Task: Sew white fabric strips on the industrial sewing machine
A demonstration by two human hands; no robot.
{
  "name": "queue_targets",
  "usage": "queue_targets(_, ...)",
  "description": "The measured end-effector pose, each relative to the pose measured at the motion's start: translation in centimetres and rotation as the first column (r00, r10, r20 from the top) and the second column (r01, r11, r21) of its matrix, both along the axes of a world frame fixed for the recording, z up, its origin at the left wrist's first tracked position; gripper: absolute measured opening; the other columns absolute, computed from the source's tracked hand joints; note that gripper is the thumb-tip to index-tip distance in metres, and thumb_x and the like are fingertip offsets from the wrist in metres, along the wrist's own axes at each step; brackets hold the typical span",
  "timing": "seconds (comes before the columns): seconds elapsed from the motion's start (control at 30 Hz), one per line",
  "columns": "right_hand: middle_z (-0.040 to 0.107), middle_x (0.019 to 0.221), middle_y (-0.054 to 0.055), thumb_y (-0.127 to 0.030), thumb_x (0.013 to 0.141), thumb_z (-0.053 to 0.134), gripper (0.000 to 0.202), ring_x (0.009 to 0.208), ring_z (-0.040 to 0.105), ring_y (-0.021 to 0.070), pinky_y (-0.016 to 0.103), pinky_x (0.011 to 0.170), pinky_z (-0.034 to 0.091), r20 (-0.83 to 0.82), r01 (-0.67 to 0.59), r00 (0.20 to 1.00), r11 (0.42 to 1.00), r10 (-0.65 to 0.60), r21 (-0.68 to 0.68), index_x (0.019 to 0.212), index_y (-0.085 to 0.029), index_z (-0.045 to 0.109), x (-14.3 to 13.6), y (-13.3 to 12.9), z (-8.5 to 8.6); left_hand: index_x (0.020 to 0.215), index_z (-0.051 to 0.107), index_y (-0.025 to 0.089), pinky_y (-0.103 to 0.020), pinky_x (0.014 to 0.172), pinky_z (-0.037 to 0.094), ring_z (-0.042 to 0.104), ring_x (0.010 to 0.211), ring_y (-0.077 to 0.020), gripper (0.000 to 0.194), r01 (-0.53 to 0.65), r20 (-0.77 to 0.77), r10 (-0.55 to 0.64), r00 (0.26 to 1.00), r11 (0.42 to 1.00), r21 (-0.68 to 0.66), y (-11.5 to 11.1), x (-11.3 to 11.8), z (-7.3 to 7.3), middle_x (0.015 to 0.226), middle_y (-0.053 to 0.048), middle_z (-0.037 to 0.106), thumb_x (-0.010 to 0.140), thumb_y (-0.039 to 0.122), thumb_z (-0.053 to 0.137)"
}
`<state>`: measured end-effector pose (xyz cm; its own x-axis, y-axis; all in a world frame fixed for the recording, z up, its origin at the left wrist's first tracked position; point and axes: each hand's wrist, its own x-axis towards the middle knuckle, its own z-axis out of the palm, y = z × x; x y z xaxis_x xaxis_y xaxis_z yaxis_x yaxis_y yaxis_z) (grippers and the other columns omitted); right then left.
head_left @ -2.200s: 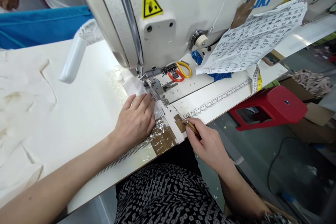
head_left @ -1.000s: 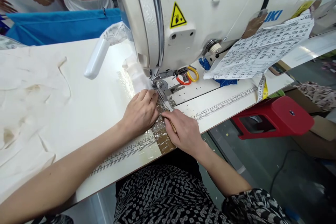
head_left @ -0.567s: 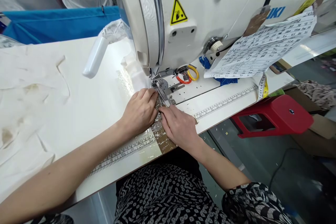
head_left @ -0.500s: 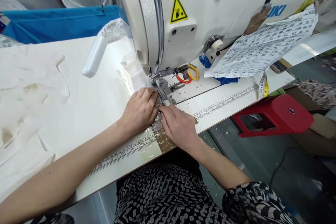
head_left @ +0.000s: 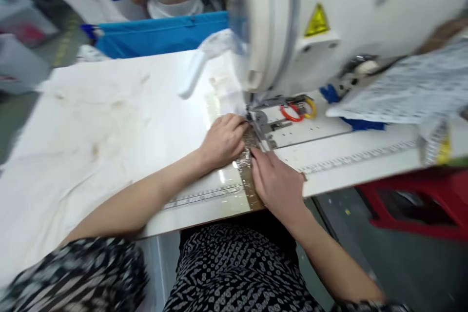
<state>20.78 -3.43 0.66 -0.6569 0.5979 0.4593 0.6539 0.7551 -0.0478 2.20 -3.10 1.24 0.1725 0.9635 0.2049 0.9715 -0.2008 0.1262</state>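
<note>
Your left hand: palm down, fingers curled together toward the needle end; what the fingertips press or pinch is hidden, so grip cannot be told.
Your right hand: closed, fingers folded in, thumb and forefinger close together at the tip; contents cannot be told. A small brown end shows at its outer edge, unidentified.
Gap between hands: narrow, crossed by brown tape running from the table's near edge toward the needle.
Narrow white cloth: on the table, directly beyond your left fingers, away from you; long axis slanting from far left down to the needle area at right.
Nearer hand to that cloth: your left, at its near end; your right sits lower and farther to the right.
Metal guide: slender, angled from the needle toward you; its near end just beside your right fingertips, its far end near your left.
Sewing machine: above and beyond both hands, head over the cloth's right end.
Scissors: red and yellow handles, right of the needle.
Wide white cloth: spread over the table, left.
Paper sheet: far right, writing blurred.
</note>
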Motion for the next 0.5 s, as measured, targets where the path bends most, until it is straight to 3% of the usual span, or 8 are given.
queue_targets(0.07, 0.077, 0.089, 0.009, -0.020, 0.101, 0.044, 0.030, 0.058, 0.065, 0.0169, 0.029, 0.049, 0.040, -0.047, -0.070, 0.996, 0.997, 0.069, -0.020, 0.120, -0.012, 0.066, 0.8, -0.5, 0.0, 0.130, 0.056, 0.009, -0.042, 0.102, 0.046, 0.052, 0.123, -0.0260, 0.040, -0.012, -0.018, 0.011, 1.000, 0.999, -0.038, -0.7, 0.0, 1.0, 0.136, -0.014, 0.058, 0.096, 0.017, 0.038)
queue_targets(0.17, 0.077, 0.103, 0.013, -0.018, 0.101, 0.041, 0.034, 0.075, 0.072, 0.0201, 0.028, 0.056, 0.048, -0.102, -0.176, 0.981, 0.981, 0.168, -0.082, 0.128, -0.008, 0.061, 1.5, -0.8, -0.1, 0.132, 0.053, 0.006, -0.040, 0.090, 0.051, 0.058, 0.112, -0.0257, 0.039, -0.019, -0.102, 0.007, 0.995, 0.992, -0.121, -3.0, -0.1, 2.9, 0.133, -0.018, 0.058, 0.098, 0.019, 0.036)
queue_targets(0.3, 0.076, 0.110, 0.017, -0.019, 0.100, 0.040, 0.037, 0.086, 0.075, 0.0230, 0.027, 0.059, 0.052, -0.116, -0.208, 0.974, 0.972, 0.195, -0.114, 0.128, -0.005, 0.059, 1.6, -1.2, 0.0, 0.122, 0.058, 0.009, -0.035, 0.078, 0.054, 0.064, 0.094, -0.0217, 0.034, -0.046, -0.088, 0.030, 0.996, 0.983, -0.176, -8.9, -1.5, 4.3, 0.112, -0.013, 0.068, 0.099, 0.026, 0.039)
queue_targets(0.4, 0.079, 0.096, 0.015, -0.022, 0.098, 0.040, 0.036, 0.070, 0.074, 0.0221, 0.027, 0.051, 0.050, -0.106, -0.176, 0.981, 0.974, 0.162, -0.143, 0.121, -0.006, 0.063, 1.7, -1.3, -0.1, 0.120, 0.061, 0.014, -0.034, 0.082, 0.056, 0.066, 0.099, -0.0196, 0.033, -0.272, -0.007, 0.273, 0.962, 0.960, -0.059, -14.6, -5.0, 3.7, 0.113, -0.010, 0.070, 0.101, 0.027, 0.038)
queue_targets(0.5, 0.078, 0.080, 0.010, -0.027, 0.098, 0.040, 0.036, 0.056, 0.069, 0.0208, 0.027, 0.047, 0.046, -0.113, -0.173, 0.981, 0.976, 0.159, -0.128, 0.116, -0.009, 0.066, 1.8, -1.3, -0.5, 0.114, 0.064, 0.016, -0.041, 0.082, 0.056, 0.064, 0.102, -0.0253, 0.030, -0.615, -0.091, 0.623, 0.777, 0.782, 0.103, -20.1, -9.5, 3.1, 0.110, -0.012, 0.070, 0.096, 0.028, 0.043)
